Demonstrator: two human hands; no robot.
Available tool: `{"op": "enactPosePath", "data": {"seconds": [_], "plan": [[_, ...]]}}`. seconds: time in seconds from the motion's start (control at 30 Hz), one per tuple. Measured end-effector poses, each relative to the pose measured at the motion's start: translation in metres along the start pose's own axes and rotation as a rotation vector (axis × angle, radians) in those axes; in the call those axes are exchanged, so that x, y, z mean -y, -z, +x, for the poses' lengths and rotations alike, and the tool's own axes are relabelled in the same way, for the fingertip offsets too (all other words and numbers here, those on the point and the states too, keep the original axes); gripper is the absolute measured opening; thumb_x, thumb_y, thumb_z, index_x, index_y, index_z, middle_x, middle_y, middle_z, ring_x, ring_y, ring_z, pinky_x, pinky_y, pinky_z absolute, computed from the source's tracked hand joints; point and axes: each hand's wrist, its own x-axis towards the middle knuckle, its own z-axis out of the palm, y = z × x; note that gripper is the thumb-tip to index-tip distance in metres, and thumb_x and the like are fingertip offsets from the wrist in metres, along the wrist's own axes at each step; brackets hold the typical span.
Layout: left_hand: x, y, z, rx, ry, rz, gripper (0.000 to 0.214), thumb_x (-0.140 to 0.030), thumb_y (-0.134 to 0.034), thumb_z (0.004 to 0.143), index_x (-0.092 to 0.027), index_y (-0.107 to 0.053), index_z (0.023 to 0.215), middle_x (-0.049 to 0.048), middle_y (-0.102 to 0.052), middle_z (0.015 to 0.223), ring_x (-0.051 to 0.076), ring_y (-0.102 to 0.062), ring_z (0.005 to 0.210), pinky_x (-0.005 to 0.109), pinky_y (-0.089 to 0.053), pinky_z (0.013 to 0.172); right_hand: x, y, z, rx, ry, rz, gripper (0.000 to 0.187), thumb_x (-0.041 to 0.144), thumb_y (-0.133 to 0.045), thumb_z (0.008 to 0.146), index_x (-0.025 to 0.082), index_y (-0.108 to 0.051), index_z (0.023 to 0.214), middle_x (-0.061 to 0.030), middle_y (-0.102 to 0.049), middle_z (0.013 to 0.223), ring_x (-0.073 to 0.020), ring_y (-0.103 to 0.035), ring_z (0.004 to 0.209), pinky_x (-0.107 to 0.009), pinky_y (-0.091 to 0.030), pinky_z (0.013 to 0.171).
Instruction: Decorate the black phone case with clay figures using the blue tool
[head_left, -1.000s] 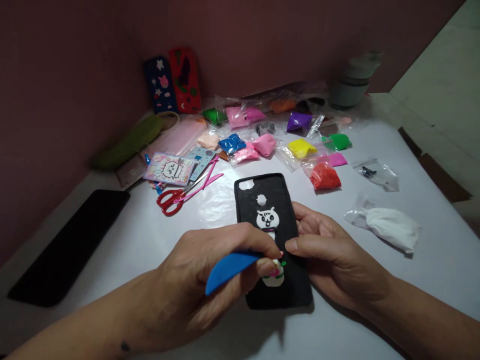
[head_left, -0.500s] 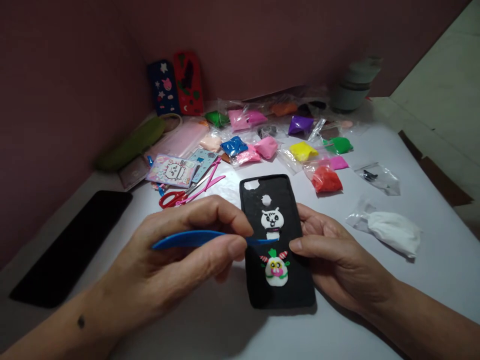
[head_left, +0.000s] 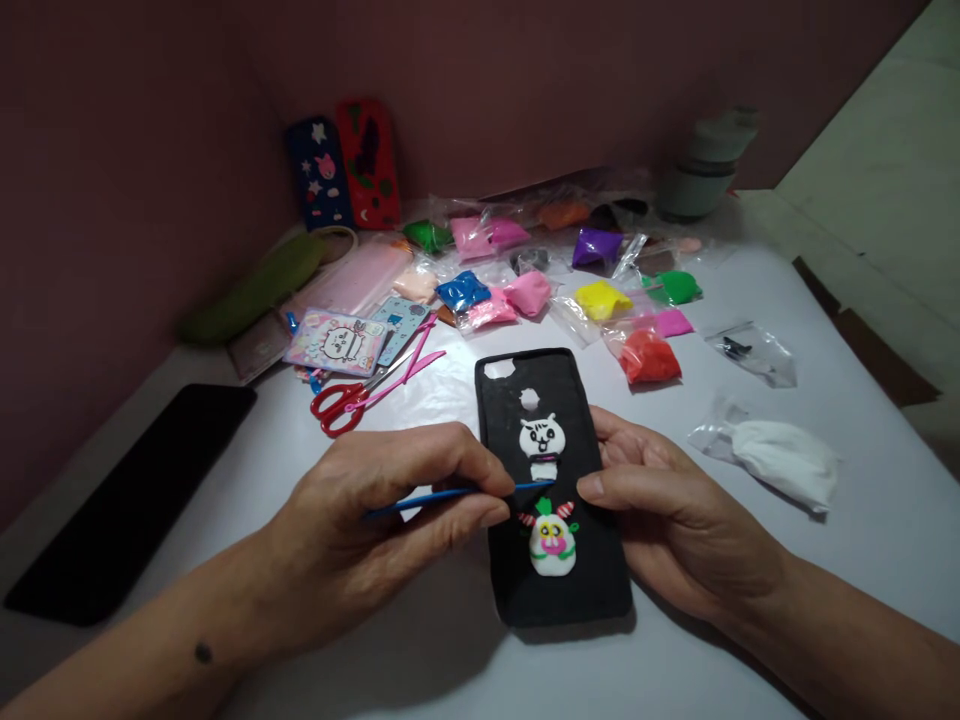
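Observation:
A black phone case (head_left: 592, 580) lies on the white table (head_left: 750, 590) in front of me. Two small clay figures are stuck on it: a white cat face (head_left: 541, 437) above and a white creature with a green tuft and red horns (head_left: 553, 540) below. My left hand (head_left: 375, 520) pinches a thin blue modelling tool (head_left: 442, 495), seen edge-on, its tip lying on the case between the two figures. My right hand (head_left: 667, 510) rests against the case's right edge, thumb on its surface, steadying it.
Several bags of coloured clay (head_left: 600, 298) lie behind the case, a white clay bag (head_left: 784, 458) at right. Red-handled scissors (head_left: 345, 400), pink tools and sticker cards (head_left: 336, 340) sit at left. A black phone (head_left: 127, 500) lies far left. Two decorated cases (head_left: 346, 170) lean on the wall.
My left hand drew back from over the lower figure, uncovering it, and turned the blue tool from flat to edge-on, its tip now between the figures. The right hand stayed put.

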Motion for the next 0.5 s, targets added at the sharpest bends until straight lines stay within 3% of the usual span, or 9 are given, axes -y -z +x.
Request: {"op": "enactPosePath", "data": {"seconds": [0.5], "plan": [[0.0001, -0.0004, -0.0005, 0.015, -0.019, 0.021, 0.005, -0.015, -0.059, 0.088, -0.020, -0.061, 0.087, -0.0055, -0.063, 0.074, 0.005, -0.058, 0.062, 0.013, -0.043, 0.058, 0.0009, -0.0005, -0.0011, 0.001, -0.003, 0.005, 0.040, 0.002, -0.056, 0.071, 0.013, -0.062, 0.109, -0.0101, -0.070, 0.095, -0.0190, -0.064, 0.082, -0.032, -0.048, 0.077]]}}
